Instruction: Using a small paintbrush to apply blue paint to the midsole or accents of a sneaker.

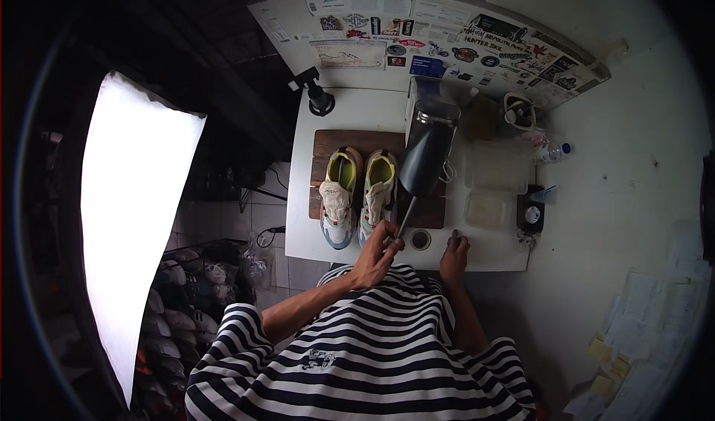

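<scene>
My left hand (378, 254) is closed around a thin grey stick (407, 218) that slants upward. Its upper end is hidden behind a dark cylindrical lamp-like head (427, 159). Just left of it, a pair of multicoloured sneakers stands side by side, toes toward me: the left sneaker (337, 211) and the right sneaker (370, 211), with its toe partly behind my left hand. Both rest largely on a dark wooden board (322, 147). At the table's front edge my right hand (453, 259) lies with a finger stretched out, apparently empty. Between my hands sits a small round pot (421, 239).
On the white table (357, 108) stand a black clamp stand (320, 101), clear plastic boxes (488, 207) at right, a container of tools (515, 113) and a bottle (553, 152). A stickered board (439, 37) rises behind. A bright white panel (141, 190) is at left, above stored shoes (167, 320).
</scene>
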### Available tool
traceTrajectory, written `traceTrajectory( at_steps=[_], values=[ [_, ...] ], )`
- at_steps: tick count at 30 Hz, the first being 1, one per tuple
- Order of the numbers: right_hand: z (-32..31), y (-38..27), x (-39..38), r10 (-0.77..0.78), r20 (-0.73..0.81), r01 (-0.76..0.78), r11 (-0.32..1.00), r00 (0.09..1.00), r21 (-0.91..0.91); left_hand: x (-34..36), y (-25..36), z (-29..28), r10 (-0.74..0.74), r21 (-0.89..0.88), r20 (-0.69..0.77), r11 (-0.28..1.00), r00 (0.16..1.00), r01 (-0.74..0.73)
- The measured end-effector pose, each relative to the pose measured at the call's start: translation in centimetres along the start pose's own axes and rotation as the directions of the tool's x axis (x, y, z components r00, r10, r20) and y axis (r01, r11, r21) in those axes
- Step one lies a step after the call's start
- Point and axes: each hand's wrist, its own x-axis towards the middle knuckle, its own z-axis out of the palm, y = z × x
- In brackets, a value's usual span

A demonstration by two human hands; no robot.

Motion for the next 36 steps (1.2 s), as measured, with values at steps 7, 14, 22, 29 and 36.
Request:
traceTrajectory(
  at_steps=[7, 14, 22, 29, 36],
  values=[
    [-11.5, -7.6, 3.8, 0.051, -0.026, -0.011, 0.613, 0.998, 0.79, 1.1, -0.6, 2.1, 0.099, 0.05, -0.104, 0.994, 0.99, -0.094],
    [-18.3, -14.4, 6.1, -0.089, 0.038, -0.03, 0.091, 0.995, 0.995, 2.9, 2.5, 0.7, 0.434, 0.429, 0.101, 0.793, 0.895, -0.433],
    [-28.1, -10.5, 7.3, -0.236, -0.055, 0.236, 0.864, 0.97, 0.445, 10.5, 1.7, -4.5, 0.363, 0.994, 0.038, 0.08, 0.931, -0.072],
    [-31.1, -8.4, 5.8, -0.251, 0.071, 0.221, 0.931, 0.965, 0.292, 13.9, -2.7, -4.4, 0.23, 0.983, 0.0, 0.177, 0.973, -0.041],
    [-34.8, -5.8, 6.3, -0.18, 0.261, 0.054, 0.903, 0.948, 0.426, 9.6, 0.4, -2.1, 0.096, 0.975, 0.1, 0.189, 0.99, -0.117]
  ],
)
